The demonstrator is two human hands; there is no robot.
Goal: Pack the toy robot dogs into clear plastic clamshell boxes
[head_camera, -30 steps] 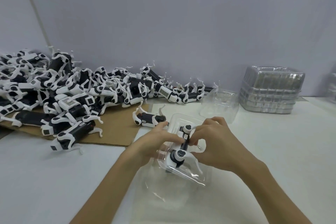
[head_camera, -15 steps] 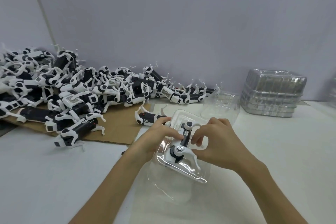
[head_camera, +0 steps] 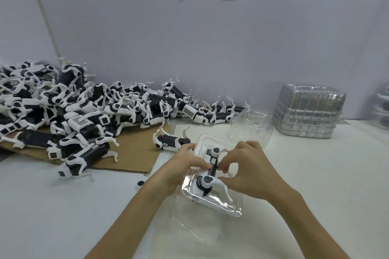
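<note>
Two hands on one item. The left hand (head_camera: pixel 182 167) has its fingers curled across the left rim of the clamshell box (head_camera: pixel 223 208), with the tips pressed to the flank of the toy robot dog (head_camera: pixel 207 182). The right hand (head_camera: pixel 249 171) pinches the dog's dark midbody between thumb and fingers from the 3 o'clock side. The dog lies lengthwise in the moulded tray on the 12-to-6 line, one white leg (head_camera: pixel 225 190) trailing toward 5 o'clock; whether the body is fully seated cannot be told. Its lid half (head_camera: pixel 189 225) is open, low toward the table (head_camera: pixel 63 206) at 6 o'clock. Hazards, as judged: a leg left outside its recess would be trapped when the lid closes, bending the thin limb or stopping the catch. Hard pressing on a crooked body could crack the tray or skid it, since only the hands pin it. Surroundings: a loose dog (head_camera: pixel 168 143) at 11 o'clock, just beside the left thumb and liable to be knocked; a small black disc (head_camera: pixel 140 183) at 9 o'clock, possibly a shed part; a pile of dogs (head_camera: pixel 84 111) on a cardboard sheet (head_camera: pixel 130 153) at 10 o'clock; an empty open clamshell (head_camera: pixel 252 126) at 1 o'clock; a stack of clamshells (head_camera: pixel 309 111) at 2 o'clock.
</note>
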